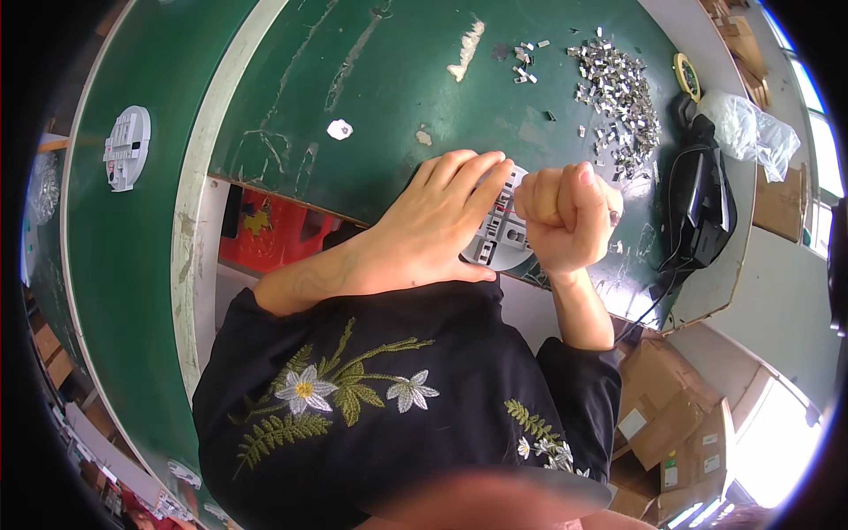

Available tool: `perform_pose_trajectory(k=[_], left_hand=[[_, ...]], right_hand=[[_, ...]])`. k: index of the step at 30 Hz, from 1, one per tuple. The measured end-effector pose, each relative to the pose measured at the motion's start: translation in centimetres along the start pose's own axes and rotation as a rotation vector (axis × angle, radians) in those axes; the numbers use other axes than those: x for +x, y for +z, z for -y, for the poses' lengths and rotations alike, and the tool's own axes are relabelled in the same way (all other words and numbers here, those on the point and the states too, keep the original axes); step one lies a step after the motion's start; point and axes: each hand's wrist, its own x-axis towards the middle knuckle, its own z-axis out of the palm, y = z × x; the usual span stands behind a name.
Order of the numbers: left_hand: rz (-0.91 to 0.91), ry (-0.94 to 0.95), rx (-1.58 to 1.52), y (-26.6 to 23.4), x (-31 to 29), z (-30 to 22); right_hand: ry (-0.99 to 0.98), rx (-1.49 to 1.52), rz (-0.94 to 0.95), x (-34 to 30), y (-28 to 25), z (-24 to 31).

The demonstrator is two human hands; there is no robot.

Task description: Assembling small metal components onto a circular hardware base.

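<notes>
A round light-grey plastic part (506,237) with moulded slots and raised blocks lies at the near edge of the green table (380,115). My left hand (433,216) spans its left side, fingers at the far rim and thumb at the near rim, holding it. Over the part's right side is my right hand (570,212), closed like a fist with the thumb on top. Whatever is inside those fingers, if anything, is hidden. The two hands cover much of the part between them.
Many small metal clips (623,106) lie piled at the far right. Beside them are a black device (698,203) with a cable, a tape roll (686,77) and a clear plastic bag (746,132). A similar grey part (128,148) sits on the left surface. Cardboard boxes (658,397) stand lower right.
</notes>
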Motion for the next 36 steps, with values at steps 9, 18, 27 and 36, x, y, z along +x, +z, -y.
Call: perform_pose_trajectory(k=[9,18,27,36], left_hand=[[-0.041,-0.047,-0.042,0.4,-0.3,0.0],[-0.178,-0.021,-0.066,0.3,0.5,0.4],[-0.352,-0.005,-0.114,0.7,2.2,0.3],[-0.407,-0.015,-0.164,1.0,2.5,0.4]], right_hand=[[0.113,-0.673,-0.3,2.7,-2.4,3.1],[-0.036,-1.329,-0.005,3.6,-7.3,-0.9],[0.192,-0.975,-0.039,-1.3,-3.0,2.8],[0.018,-1.018,-0.117,-2.7,-2.7,1.5]])
